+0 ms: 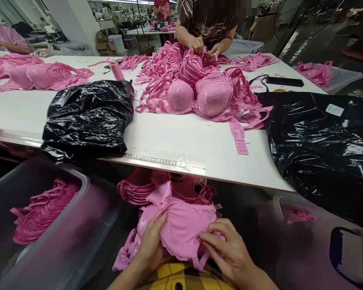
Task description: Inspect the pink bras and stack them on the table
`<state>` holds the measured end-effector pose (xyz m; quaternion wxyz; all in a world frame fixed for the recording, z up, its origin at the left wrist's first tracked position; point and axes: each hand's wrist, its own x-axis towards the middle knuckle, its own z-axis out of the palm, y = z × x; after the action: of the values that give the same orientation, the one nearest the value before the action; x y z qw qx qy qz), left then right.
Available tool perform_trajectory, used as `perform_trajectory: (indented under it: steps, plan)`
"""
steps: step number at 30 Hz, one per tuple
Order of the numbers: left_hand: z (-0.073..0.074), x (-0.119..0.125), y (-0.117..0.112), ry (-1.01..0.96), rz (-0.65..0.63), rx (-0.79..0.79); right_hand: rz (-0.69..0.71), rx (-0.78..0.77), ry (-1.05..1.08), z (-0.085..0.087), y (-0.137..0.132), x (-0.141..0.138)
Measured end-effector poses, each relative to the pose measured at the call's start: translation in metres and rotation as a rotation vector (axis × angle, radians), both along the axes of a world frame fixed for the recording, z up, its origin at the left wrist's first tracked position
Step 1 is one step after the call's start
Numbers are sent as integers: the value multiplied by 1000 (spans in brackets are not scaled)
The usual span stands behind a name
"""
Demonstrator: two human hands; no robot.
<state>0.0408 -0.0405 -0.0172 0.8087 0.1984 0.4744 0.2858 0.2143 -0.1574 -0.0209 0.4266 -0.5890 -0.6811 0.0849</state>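
A pink bra lies in my lap below the table edge. My left hand grips its left side with fingers curled into the fabric. My right hand pinches its lace lower edge on the right. More pink bras hang stacked under the table just behind it. On the white table sits a big pile of pink bras, two lace cups facing me.
Black plastic bags lie on the table at left and right. A grey bin of pink bras stands at my left, another bin at right. A measuring tape is stuck along the table edge. Across the table, a person's hands work the pile.
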Motion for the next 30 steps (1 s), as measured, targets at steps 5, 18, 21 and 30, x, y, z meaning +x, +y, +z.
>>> perform_trajectory:
  steps: [5,18,21,30]
  plan:
    - [7,2,-3,-46,-30,-27,88,-67,-74,2,10,-14]
    - [4,10,-2,-75,-49,-109,118,99,-69,-5,2,-10]
    - [7,10,4,-72,0,-35,-49,122,82,-14,-4,-9]
    - [0,21,-4,-83,47,-7,-221,-549,879,-14,11,-25]
